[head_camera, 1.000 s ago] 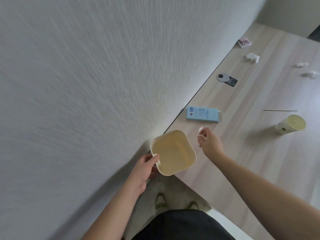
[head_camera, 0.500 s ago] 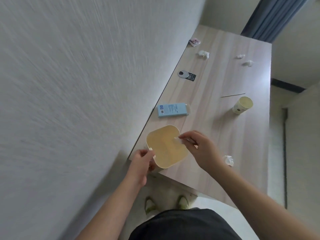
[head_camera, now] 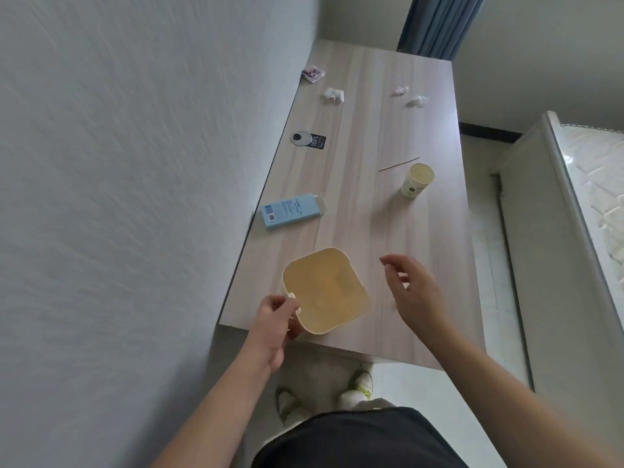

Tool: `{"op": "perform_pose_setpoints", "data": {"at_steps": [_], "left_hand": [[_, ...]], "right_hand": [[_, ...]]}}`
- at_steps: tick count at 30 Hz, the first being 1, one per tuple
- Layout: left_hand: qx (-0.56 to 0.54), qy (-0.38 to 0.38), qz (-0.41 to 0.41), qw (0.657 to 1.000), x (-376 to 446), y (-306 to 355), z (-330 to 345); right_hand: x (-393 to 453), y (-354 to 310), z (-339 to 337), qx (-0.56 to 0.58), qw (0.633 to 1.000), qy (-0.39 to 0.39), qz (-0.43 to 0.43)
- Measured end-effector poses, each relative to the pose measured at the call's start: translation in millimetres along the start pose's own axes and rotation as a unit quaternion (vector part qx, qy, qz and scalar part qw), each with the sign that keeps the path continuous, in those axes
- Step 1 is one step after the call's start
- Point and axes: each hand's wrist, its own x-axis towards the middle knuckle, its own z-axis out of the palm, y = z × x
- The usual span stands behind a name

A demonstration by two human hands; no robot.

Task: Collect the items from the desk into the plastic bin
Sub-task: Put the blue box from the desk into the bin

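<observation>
Since the earlier frame, our right hand (head_camera: pixel 413 293) has left the plastic bin (head_camera: pixel 326 290), where it pinched a small white scrap over the opening, and now hangs to the right of the bin with nothing in it. We see the bin at the near left corner of the desk (head_camera: pixel 378 136), its rim close to the near edge; a pale smudge on its floor may be the dropped scrap, but we cannot confirm this. Our left hand (head_camera: pixel 275 320) grips the bin at its near left rim tab, fingers closed around it. Our right hand is loosely open, fingers spread and slightly curled, touching nothing. Beyond the bin, a blue box (head_camera: pixel 293 211) lies at the left edge; a paper cup (head_camera: pixel 417 180) stands toward the right edge with a thin stick (head_camera: pixel 399 164) just beside it. A black tag (head_camera: pixel 309 140) lies farther up the left edge. Three crumpled tissues (head_camera: pixel 334 94) and a pink packet (head_camera: pixel 313 73) sit toward the far end. We judge the main risk to be the bin tipping off the near edge if the left grip slackens during a far reach. The upright cup could topple if approached carelessly.
</observation>
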Motion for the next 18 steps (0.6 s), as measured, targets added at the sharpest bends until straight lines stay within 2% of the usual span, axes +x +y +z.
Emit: {"op": "perform_pose_setpoints", "data": {"at_steps": [3, 7, 10, 13, 18], "left_hand": [[-0.001, 0.007, -0.001, 1.000, 0.2, -0.3, 6.5], [0.017, 0.012, 0.004, 1.000, 0.7, -1.2, 17.2], [0.025, 0.020, 0.005, 0.999, -2.8, -4.4, 27.1], [0.031, 0.030, 0.007, 0.999, -6.4, -10.7, 35.6], [0.029, 0.053, 0.010, 0.998, -12.7, -17.1, 52.8]], "right_hand": [[16.5, 39.1, -6.9, -0.022, 0.998, 0.007, 0.052], [36.9, 92.3, -4.8, -0.111, 0.983, -0.100, 0.107], [45.4, 120.0, 4.4, -0.202, 0.954, -0.181, 0.125], [48.8, 139.7, 12.6, -0.271, 0.934, -0.209, 0.102], [51.1, 163.7, 10.6, -0.296, 0.932, -0.208, 0.025]]}}
